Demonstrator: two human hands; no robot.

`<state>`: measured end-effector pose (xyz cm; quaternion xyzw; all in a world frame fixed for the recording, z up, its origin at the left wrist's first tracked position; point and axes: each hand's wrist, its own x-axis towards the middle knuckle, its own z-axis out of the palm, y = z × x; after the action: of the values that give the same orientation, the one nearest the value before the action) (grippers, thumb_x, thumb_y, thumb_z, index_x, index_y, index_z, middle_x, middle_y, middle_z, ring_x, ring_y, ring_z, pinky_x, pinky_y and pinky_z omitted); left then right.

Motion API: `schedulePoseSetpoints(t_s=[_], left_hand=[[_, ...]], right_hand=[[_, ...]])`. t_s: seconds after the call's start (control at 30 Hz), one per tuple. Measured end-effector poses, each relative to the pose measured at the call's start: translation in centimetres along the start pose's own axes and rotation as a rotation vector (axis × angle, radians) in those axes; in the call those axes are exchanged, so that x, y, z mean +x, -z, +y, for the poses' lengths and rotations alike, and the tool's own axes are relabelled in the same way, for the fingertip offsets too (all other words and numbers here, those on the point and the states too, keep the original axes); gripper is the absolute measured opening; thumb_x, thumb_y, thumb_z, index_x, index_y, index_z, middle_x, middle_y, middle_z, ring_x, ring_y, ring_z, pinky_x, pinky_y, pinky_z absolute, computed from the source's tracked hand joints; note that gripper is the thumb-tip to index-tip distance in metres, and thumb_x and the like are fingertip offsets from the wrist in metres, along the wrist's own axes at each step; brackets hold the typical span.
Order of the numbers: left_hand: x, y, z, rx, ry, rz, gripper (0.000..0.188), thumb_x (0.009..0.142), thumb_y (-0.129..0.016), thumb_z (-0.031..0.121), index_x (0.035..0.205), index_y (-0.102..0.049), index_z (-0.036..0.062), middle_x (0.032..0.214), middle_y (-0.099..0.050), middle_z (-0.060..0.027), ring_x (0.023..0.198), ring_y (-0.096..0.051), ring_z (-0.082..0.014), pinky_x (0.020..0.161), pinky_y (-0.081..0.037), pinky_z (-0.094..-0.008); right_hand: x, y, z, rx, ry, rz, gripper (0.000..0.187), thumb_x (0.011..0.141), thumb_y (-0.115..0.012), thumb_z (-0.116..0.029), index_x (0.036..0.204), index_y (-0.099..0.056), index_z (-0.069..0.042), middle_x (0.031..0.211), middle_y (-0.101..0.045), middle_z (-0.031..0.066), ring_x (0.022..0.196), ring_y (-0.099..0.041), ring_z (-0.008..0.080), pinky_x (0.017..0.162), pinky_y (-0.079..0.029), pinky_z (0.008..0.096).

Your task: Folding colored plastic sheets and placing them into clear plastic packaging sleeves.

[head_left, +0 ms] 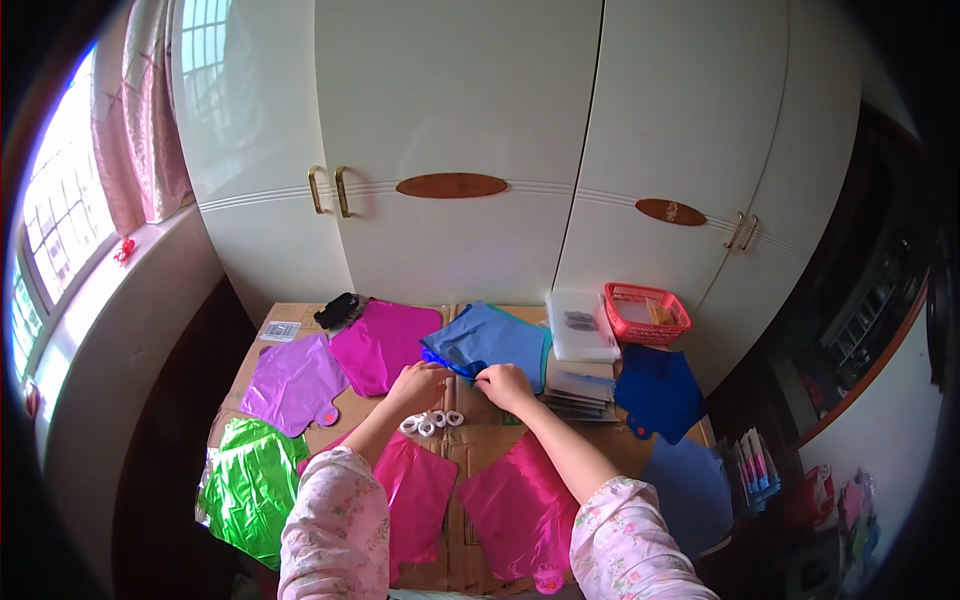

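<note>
My left hand (pixel 422 383) and my right hand (pixel 503 387) are close together at the middle of the cardboard. Both have their fingers closed on the edge of a shiny dark-blue piece that looks like a flat foil balloon (pixel 450 366). It lies over the near edge of a paler blue flat foil balloon (pixel 510 335), and its folds are partly hidden by my fingers. Just below the hands sit several small white rings (pixel 425 426), perhaps rolls of ribbon or tape. A magenta foil balloon (pixel 385 340) lies beyond my left hand.
Around the cardboard (pixel 465 550) lie more flat foil pieces: lilac (pixel 290 380), green (pixel 255 485), pink (pixel 520 510) and navy (pixel 660 390). Stacked clear packets (pixel 580 325) and a red basket (pixel 647 312) stand at the back right. White cabinet doors (pixel 450 90) rise behind.
</note>
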<state>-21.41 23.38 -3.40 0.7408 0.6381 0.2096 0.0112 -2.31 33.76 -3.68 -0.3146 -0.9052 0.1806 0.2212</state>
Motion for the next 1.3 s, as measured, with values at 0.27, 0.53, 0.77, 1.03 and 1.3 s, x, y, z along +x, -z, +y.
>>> schedulePoseSetpoints(t_s=[0.27,0.53,0.77,1.03,1.3], left_hand=[[0.9,0.7,2.6,0.061,0.024,-0.045,0.028,0.080,-0.058,0.014,0.108,-0.062,0.0131,0.102,-0.064,-0.0083,0.103,-0.057,-0.0271,0.085,-0.044,-0.0431],[1.2,0.7,4.0,0.195,-0.065,-0.028,0.030,0.079,-0.060,0.016,0.109,-0.061,0.0176,0.109,-0.060,-0.0018,0.105,-0.056,-0.0227,0.084,-0.042,-0.0390],[1.6,1.5,4.7,0.466,-0.300,0.055,0.015,0.072,-0.062,0.018,0.087,-0.065,0.0209,0.096,-0.055,0.0020,0.093,-0.052,-0.0164,0.078,-0.039,-0.0333],[2.2,-1.5,1.6,0.627,-0.339,-0.074,0.005,0.073,-0.058,0.019,0.070,-0.061,0.0172,0.089,-0.059,0.0034,0.093,-0.056,-0.0154,0.080,-0.040,-0.0333],[1.8,-3.0,0.4,0.461,-0.295,-0.021,0.020,0.085,-0.051,0.018,0.104,-0.055,0.0144,0.103,-0.059,-0.0029,0.104,-0.058,-0.0208,0.089,-0.042,-0.0396]], right_hand=[[0.4,0.0,0.6,0.162,-0.175,-0.004,0.018,0.073,-0.073,-0.028,0.083,-0.074,-0.013,0.075,-0.068,0.0104,0.069,-0.066,0.0247,0.065,-0.051,0.0345],[0.7,-0.3,1.0,0.269,-0.260,0.017,0.020,0.075,-0.072,-0.028,0.082,-0.072,-0.010,0.075,-0.069,0.0108,0.069,-0.066,0.0216,0.066,-0.050,0.0328],[1.0,-0.8,2.2,0.256,-0.259,0.010,0.021,0.074,-0.073,-0.026,0.086,-0.071,-0.009,0.080,-0.069,0.0098,0.074,-0.066,0.0212,0.070,-0.050,0.0336],[1.6,0.2,2.6,0.301,-0.209,0.138,0.026,0.075,-0.073,-0.029,0.082,-0.068,-0.005,0.076,-0.068,0.0120,0.071,-0.065,0.0211,0.065,-0.049,0.0338],[5.2,8.2,9.1,0.647,-0.421,0.506,0.017,0.081,-0.067,-0.014,0.088,-0.065,0.001,0.078,-0.064,0.0034,0.070,-0.056,0.0127,0.063,-0.045,0.0301]])
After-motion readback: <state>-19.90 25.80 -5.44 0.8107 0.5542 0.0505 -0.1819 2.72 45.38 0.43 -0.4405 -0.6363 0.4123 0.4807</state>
